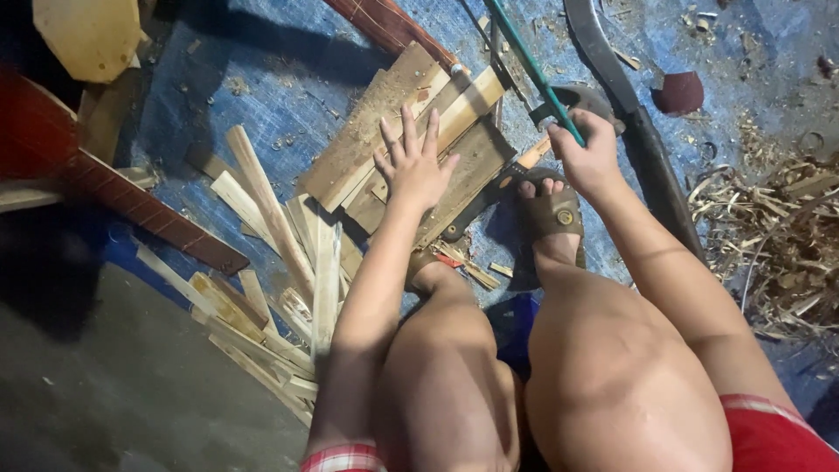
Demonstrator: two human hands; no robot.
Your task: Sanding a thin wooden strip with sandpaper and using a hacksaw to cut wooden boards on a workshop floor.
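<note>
My left hand (415, 162) lies flat with fingers spread on a stack of flat wooden boards (384, 122) on the blue tarp (262, 87). My right hand (584, 153) is closed around the handle of a hacksaw with a green frame (529, 65); the frame runs up and away over the boards. A pale wooden strip (468, 109) lies diagonally across the boards between both hands. I am squatting: my right foot in a brown sandal (551, 214) is beside the boards, and my left foot is partly hidden behind my left arm.
Several loose wooden slats (288, 253) lie scattered left of my knees. A long dark curved blade (629, 105) lies right of the saw. Wood shavings (778, 236) pile up at the right. A red stringed-instrument neck (131, 205) crosses the left side. Grey floor (131, 385) borders the tarp.
</note>
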